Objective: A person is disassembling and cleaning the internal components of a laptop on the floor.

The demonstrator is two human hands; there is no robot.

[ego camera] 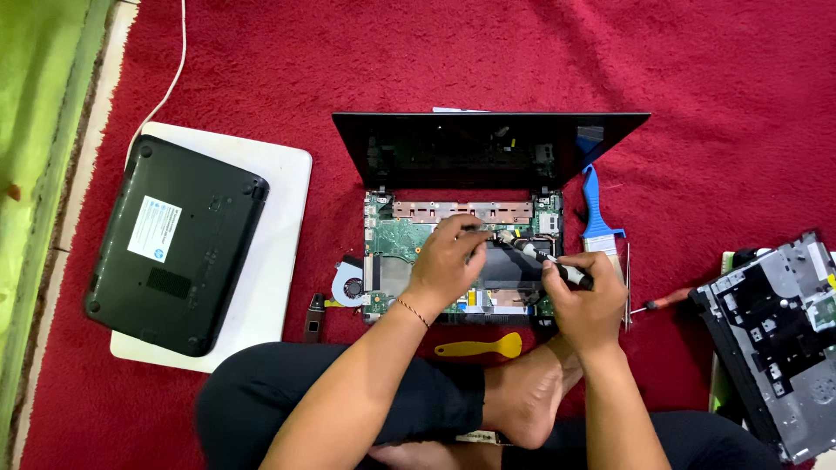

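Note:
An opened laptop [488,148] lies on the red carpet with its keyboard cover off and the green motherboard [396,239] bare. My left hand [446,261] rests on the board's middle, fingers pinched near a small part beside the tool tip. My right hand [585,300] grips a black-handled screwdriver [544,258], its tip pointing left onto the board next to my left fingers. A detached round cooling fan [350,285] sits at the board's left edge.
A closed black laptop [178,244] lies bottom-up on a white board [283,226] at left. A blue-handled brush [596,213], a red-handled screwdriver [666,300], a yellow pry tool [479,348] and a black laptop cover [775,335] surround me. My crossed legs [348,392] fill the foreground.

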